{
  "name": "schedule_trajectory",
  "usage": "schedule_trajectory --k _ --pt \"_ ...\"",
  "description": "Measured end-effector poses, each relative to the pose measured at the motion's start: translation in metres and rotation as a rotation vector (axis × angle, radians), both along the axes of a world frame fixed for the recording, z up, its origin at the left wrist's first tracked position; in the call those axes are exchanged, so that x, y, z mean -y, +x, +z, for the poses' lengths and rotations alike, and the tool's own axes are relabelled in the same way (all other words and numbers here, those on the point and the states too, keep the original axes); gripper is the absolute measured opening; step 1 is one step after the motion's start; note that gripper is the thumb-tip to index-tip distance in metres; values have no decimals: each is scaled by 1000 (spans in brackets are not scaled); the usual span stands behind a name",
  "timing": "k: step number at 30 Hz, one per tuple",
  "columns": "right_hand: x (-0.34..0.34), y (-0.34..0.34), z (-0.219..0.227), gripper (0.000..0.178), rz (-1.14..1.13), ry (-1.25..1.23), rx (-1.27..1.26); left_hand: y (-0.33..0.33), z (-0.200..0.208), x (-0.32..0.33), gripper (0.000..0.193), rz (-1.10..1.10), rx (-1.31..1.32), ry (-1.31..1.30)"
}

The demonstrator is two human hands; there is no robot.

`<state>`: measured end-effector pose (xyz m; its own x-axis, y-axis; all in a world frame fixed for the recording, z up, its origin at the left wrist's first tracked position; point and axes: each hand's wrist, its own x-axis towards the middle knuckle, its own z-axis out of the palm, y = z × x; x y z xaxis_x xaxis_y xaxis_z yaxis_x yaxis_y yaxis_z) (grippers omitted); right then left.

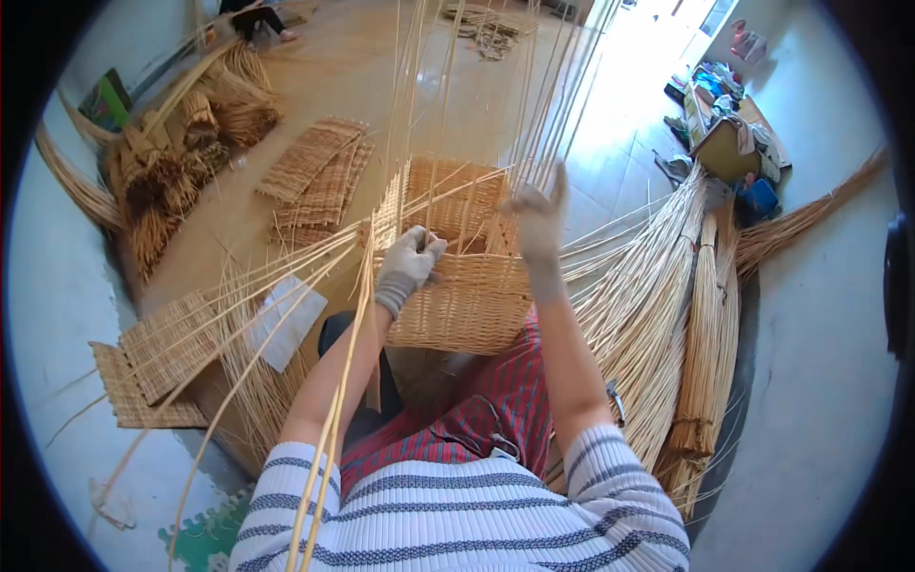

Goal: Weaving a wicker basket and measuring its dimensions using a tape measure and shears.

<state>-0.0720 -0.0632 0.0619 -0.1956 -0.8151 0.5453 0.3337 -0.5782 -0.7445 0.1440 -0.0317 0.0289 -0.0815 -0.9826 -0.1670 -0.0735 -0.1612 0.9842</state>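
A half-woven wicker basket (457,305) rests against my lap, its tall upright stakes (434,86) rising from the far side. My left hand (410,262), in a pale knit glove with a grey cuff, pinches a wicker strand (429,236) at the near left rim. Long loose strands (305,250) fan out leftward from beside that hand. Over the right side of the basket, my right hand (539,224) is raised, gloved too. Motion smears its fingers, so whether it holds a strand is unclear. Part of the basket's inside is hidden by the near wall.
Large bundles of wicker rods (648,296) lie to my right. Flat woven panels (319,176) are stacked on the floor ahead left, with more panels (172,348) nearer. Tied bundles (181,143) line the left wall. A cluttered box (729,148) stands far right. Another person's legs (262,19) show far left.
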Motion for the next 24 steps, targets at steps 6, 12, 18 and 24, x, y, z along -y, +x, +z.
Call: schedule_trajectory --k 6,12,18,24 --pt "-133 -65 -38 16 -254 596 26 -20 20 -29 40 344 438 -839" --pt "-9 -32 19 45 -557 -19 -559 -97 -9 12 38 -198 521 -235" --pt "-89 -76 -6 41 -418 316 -126 -78 16 -1 39 -200 638 -185" --pt "-299 -44 -54 19 5 135 -1002 -81 -10 -16 38 -94 320 -331"
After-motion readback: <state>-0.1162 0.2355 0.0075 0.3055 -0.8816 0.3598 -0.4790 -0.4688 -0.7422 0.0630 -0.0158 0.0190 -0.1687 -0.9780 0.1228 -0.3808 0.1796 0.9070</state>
